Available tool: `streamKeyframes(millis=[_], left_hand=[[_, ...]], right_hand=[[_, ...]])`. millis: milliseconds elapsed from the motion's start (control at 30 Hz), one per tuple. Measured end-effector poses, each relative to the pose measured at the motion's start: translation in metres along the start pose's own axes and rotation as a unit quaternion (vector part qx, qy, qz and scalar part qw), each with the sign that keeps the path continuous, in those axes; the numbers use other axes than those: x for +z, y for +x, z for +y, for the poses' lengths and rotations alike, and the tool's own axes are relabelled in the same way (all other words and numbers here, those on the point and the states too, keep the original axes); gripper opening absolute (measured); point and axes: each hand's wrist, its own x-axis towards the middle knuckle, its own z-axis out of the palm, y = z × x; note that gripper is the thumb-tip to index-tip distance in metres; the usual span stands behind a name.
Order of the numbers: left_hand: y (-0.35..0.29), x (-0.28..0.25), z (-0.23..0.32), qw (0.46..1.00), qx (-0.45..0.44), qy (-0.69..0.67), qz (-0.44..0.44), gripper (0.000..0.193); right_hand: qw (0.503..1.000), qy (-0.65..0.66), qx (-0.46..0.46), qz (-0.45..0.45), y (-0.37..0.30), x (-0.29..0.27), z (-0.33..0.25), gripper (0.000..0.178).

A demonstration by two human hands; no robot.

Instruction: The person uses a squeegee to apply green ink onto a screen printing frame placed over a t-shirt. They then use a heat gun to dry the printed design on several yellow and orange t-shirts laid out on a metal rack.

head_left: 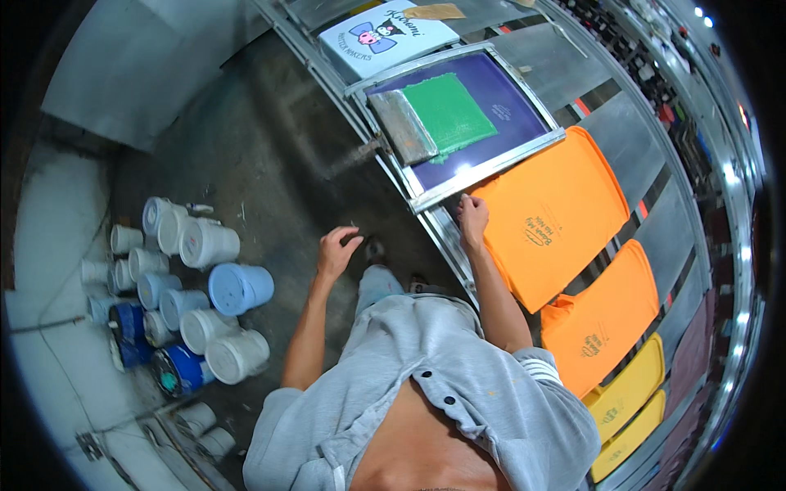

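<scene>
My left hand (337, 252) hangs over the floor with its thumb apart from bent fingers, and nothing shows in it. At the table's near edge, my right hand (473, 221) has its fingers curled together beside an orange fabric piece (565, 213) with a small dark print. Whether it pinches the fabric edge cannot be made out. Just beyond that hand lies a screen-printing frame (491, 176) with purple mesh. Green ink (450, 114) covers part of the mesh, and a wide grey metal squeegee (403, 127) rests at the ink's left side.
A white printed fabric piece (385, 41) lies beyond the frame. Nearer along the table are another orange piece (606, 319) and a yellow piece (630, 380). Several lidded buckets, one of them light blue (241, 289), stand on the floor to the left. A metal rail (360, 123) edges the table.
</scene>
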Motion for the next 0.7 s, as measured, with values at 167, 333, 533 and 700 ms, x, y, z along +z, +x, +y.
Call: streamKeyframes(millis=[167,333,533,700], left_hand=[[0.185,-0.008,0.026,0.955,0.240,0.116,-0.127,0.037],[0.345,0.013,0.020,0.805,0.338,0.341,-0.350,0.074],[0.434,0.060,0.010,0.689,0.479,0.252,-0.482,0.084],[0.453,0.052,0.023,0.628,0.506,0.237,-0.542,0.075]], right_hand=[[0.990,-0.044,0.040,0.130,0.055,0.026,0.029,0.033],[0.976,-0.002,0.142,0.165,0.058,0.068,-0.012,0.059],[0.956,0.110,0.152,0.224,0.061,0.078,-0.002,0.049],[0.914,-0.057,0.274,0.295,0.066,0.089,-0.025,0.089]])
